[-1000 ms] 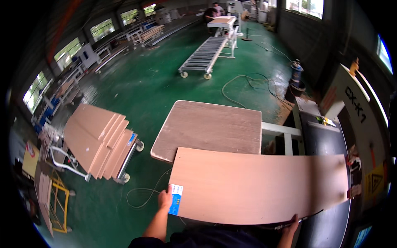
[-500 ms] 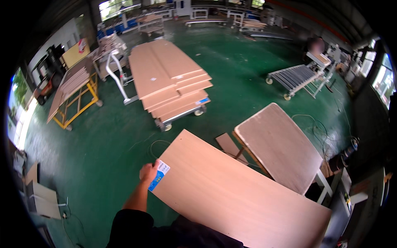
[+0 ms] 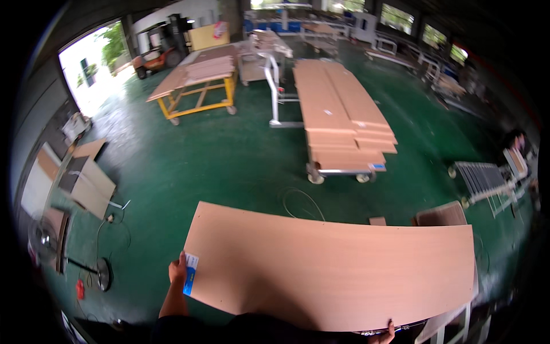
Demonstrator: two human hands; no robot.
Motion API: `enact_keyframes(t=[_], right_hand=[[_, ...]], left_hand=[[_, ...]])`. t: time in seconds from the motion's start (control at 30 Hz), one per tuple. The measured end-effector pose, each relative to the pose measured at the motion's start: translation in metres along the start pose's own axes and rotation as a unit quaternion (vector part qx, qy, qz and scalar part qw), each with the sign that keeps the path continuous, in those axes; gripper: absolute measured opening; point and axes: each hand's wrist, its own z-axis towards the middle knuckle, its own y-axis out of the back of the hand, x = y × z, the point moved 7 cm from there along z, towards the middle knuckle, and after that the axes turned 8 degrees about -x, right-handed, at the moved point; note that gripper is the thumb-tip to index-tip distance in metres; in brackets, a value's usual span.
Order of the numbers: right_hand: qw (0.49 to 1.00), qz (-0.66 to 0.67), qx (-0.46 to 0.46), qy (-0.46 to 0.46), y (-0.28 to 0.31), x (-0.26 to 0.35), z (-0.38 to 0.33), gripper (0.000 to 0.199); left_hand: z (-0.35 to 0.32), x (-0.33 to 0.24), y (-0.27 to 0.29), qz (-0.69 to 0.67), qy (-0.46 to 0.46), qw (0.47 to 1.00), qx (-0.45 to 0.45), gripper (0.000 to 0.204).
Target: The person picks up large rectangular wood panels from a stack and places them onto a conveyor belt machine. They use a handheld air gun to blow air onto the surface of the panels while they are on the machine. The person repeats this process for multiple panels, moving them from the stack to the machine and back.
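A large wood-coloured panel [image 3: 338, 269] stretches across the lower middle, held in front of my body. My left hand [image 3: 176, 273] is closed round its left edge, beside a blue and white label [image 3: 189, 275]. At the near edge, toward the right, my right hand [image 3: 386, 334] grips the panel with the thumb on top; most of that hand is cut off or hidden below. The panel's right part hides most of a table [image 3: 441, 215], whose brown top shows behind the far edge.
Ahead stands a wheeled cart stacked with similar panels [image 3: 338, 109]. A yellow-framed trolley [image 3: 197, 97] with boards is at far left. On the left are a standing fan [image 3: 102, 274] and a pale box [image 3: 89, 186]. A roller stand [image 3: 487, 180] is at right; a cable [image 3: 303, 198] lies on the floor.
My view has turned left, so the cart and trolley appear farther right. The panel now lies straighter across in front of me and covers more of the table. My right hand has come into view.
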Motion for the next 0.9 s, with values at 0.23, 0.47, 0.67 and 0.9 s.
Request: enact_keyframes(t=[0.23, 0.47, 0.67, 0.9], right_hand=[[0.968, -0.094, 0.118, -0.199, -0.191, -0.154, -0.004, 0.055], [0.916, -0.138, 0.286, -0.246, -0.45, -0.357, -0.102, 0.038], [0.847, -0.129, 0.347, -0.381, -0.639, -0.564, -0.208, 0.039], [0.788, -0.196, 0.35, -0.468, -0.812, -0.797, -0.31, 0.038]], left_hand=[[0.011, 0.171, 0.132, -0.021, 0.158, 0.978, -0.134, 0.072], [0.062, 0.309, 0.171, -0.019, 0.265, 0.937, -0.226, 0.075], [0.113, 0.39, 0.197, -0.054, 0.377, 0.888, -0.257, 0.075], [0.162, 0.362, 0.209, -0.16, 0.484, 0.787, -0.348, 0.061]])
